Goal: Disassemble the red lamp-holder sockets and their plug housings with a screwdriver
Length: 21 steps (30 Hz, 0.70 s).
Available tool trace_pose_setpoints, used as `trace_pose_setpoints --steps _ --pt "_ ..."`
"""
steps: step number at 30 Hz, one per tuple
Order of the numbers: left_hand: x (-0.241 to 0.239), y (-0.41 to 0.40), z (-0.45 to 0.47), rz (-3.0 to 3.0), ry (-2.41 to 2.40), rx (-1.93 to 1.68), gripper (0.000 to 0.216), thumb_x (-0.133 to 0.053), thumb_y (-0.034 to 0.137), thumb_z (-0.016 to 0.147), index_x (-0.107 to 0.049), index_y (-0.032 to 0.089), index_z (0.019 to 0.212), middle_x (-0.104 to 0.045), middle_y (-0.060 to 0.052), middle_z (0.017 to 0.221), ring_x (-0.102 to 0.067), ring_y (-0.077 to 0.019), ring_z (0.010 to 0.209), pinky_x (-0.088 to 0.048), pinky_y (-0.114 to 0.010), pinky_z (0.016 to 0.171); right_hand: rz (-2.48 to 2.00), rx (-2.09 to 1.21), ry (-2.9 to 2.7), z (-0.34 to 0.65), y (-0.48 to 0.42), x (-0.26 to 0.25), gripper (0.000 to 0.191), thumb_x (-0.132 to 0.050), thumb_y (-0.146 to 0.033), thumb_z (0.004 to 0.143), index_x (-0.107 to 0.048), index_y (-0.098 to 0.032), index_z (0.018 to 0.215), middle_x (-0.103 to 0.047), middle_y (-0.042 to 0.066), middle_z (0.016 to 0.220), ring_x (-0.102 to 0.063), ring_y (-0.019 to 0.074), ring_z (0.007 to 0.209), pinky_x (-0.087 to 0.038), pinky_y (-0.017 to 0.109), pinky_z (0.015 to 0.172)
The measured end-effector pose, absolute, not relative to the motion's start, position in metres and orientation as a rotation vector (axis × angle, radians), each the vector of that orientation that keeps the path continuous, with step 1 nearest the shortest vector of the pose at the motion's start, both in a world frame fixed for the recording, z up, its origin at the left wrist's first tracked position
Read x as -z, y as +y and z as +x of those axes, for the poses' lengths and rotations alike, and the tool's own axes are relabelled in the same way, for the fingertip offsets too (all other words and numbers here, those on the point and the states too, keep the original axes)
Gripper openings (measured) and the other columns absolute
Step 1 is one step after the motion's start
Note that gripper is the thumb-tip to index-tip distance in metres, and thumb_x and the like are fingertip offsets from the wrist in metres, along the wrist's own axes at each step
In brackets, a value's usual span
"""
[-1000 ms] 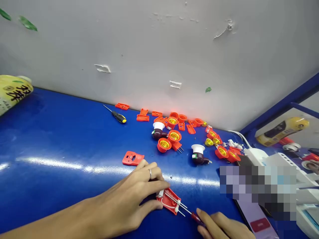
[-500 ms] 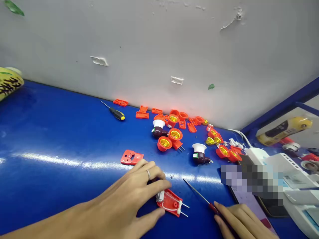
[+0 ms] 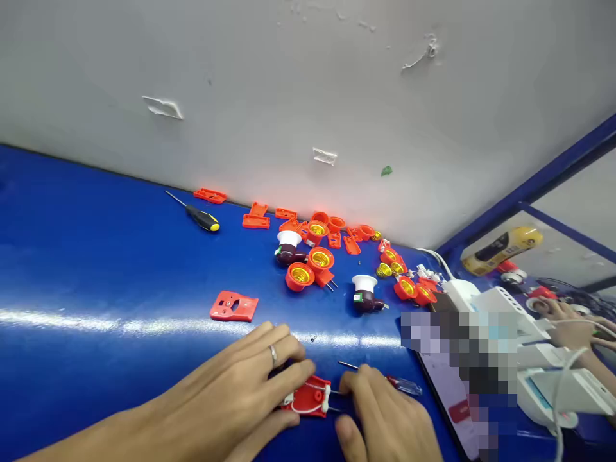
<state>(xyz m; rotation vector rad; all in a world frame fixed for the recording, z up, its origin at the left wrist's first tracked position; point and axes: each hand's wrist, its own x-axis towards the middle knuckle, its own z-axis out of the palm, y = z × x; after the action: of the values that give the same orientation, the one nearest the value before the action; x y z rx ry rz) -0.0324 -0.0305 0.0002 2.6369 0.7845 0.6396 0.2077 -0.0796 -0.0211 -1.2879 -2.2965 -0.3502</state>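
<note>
On a blue surface, a loose red cover lies beyond and to the left of an open red shell. The person's left hand reaches over the shell's left end, fingers on its far side and thumb on its near side, this grip pinching it. The shell's long axis runs roughly left to right. A small dark piece, perhaps a screw, lies beyond it. Two metal prongs point rightward from its right end. The right hand is just right of the shell, nearer the prongs, thumb and forefinger parted by their tips; the shell lies to this grip's left. A screwdriver crosses behind that hand, right of the shell; whether the folded fingers hold it, I cannot tell
</note>
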Motion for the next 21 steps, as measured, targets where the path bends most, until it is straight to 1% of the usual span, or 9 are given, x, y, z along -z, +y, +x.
trace_pose_setpoints --steps 2,3,5,7,10,14,17,21 --pt "0.0 -0.031 -0.031 2.666 0.767 -0.598 0.04 -0.054 0.009 0.092 -0.057 0.025 0.128 -0.064 -0.006 0.106 -0.061 -0.0232 0.091 -0.052 -0.031 0.081 -1.32 0.388 -2.288 0.193 -0.075 0.023 0.046 -0.021 -0.038 0.109 -0.053 -0.023 0.079 -0.06 -0.001 0.061 -0.061 0.0134 0.047 -0.037 0.027 0.044" --pt "-0.001 -0.032 -0.03 2.673 0.753 -0.561 0.041 -0.054 0.008 0.091 -0.057 0.025 0.128 -0.063 -0.006 0.102 -0.06 -0.0229 0.088 -0.052 -0.03 0.077 -1.345 0.408 -2.276 0.188 -0.074 0.023 0.041 -0.025 -0.031 0.108 -0.051 -0.023 0.077 -0.057 -0.002 0.059 -0.059 0.013 0.045 -0.035 0.027 0.044" --pt "-0.005 -0.032 -0.029 2.654 0.742 -0.485 0.034 -0.053 0.007 0.091 -0.062 0.024 0.118 -0.061 -0.006 0.099 -0.06 -0.0223 0.084 -0.051 -0.029 0.073 -1.386 0.44 -2.262 0.182 -0.075 0.023 0.035 -0.03 -0.021 0.105 -0.048 -0.023 0.075 -0.054 -0.003 0.056 -0.055 0.0134 0.042 -0.031 0.028 0.045" --pt "-0.009 -0.03 -0.028 2.608 0.755 -0.443 0.023 -0.053 0.01 0.093 -0.065 0.023 0.107 -0.059 -0.006 0.1 -0.06 -0.0224 0.086 -0.051 -0.03 0.074 -1.406 0.468 -2.265 0.179 -0.075 0.022 0.035 -0.03 -0.016 0.103 -0.047 -0.023 0.073 -0.053 -0.003 0.053 -0.053 0.0141 0.04 -0.028 0.03 0.045" --pt "-0.011 -0.028 -0.027 2.558 0.765 -0.425 0.017 -0.055 0.012 0.094 -0.064 0.022 0.104 -0.059 -0.006 0.103 -0.06 -0.0213 0.086 -0.052 -0.03 0.075 -1.424 0.48 -2.292 0.177 -0.074 0.018 0.04 -0.027 -0.015 0.103 -0.047 -0.024 0.07 -0.054 -0.002 0.051 -0.052 0.0154 0.038 -0.026 0.032 0.044" --pt "-0.005 -0.029 -0.029 2.552 0.741 -0.509 0.017 -0.058 0.011 0.093 -0.065 0.023 0.103 -0.059 -0.004 0.104 -0.06 -0.0203 0.087 -0.051 -0.03 0.078 -1.454 0.455 -2.302 0.177 -0.072 0.016 0.042 -0.027 -0.016 0.104 -0.048 -0.024 0.069 -0.055 -0.003 0.05 -0.052 0.0164 0.037 -0.026 0.032 0.045" --pt "-0.001 -0.03 -0.03 2.534 0.763 -0.554 0.018 -0.062 0.01 0.09 -0.066 0.023 0.102 -0.06 -0.004 0.104 -0.06 -0.0196 0.086 -0.051 -0.029 0.077 -1.406 0.45 -2.333 0.179 -0.071 0.017 0.047 -0.023 -0.017 0.105 -0.05 -0.024 0.067 -0.056 -0.002 0.05 -0.054 0.016 0.038 -0.025 0.033 0.045" --pt "-0.003 -0.028 -0.032 2.45 0.81 -0.515 0.022 -0.065 0.012 0.089 -0.067 0.025 0.106 -0.06 -0.003 0.106 -0.061 -0.0193 0.09 -0.051 -0.028 0.08 -1.313 0.46 -2.359 0.183 -0.069 0.018 0.048 -0.021 -0.02 0.107 -0.05 -0.023 0.069 -0.056 -0.003 0.05 -0.054 0.0152 0.037 -0.025 0.033 0.044"
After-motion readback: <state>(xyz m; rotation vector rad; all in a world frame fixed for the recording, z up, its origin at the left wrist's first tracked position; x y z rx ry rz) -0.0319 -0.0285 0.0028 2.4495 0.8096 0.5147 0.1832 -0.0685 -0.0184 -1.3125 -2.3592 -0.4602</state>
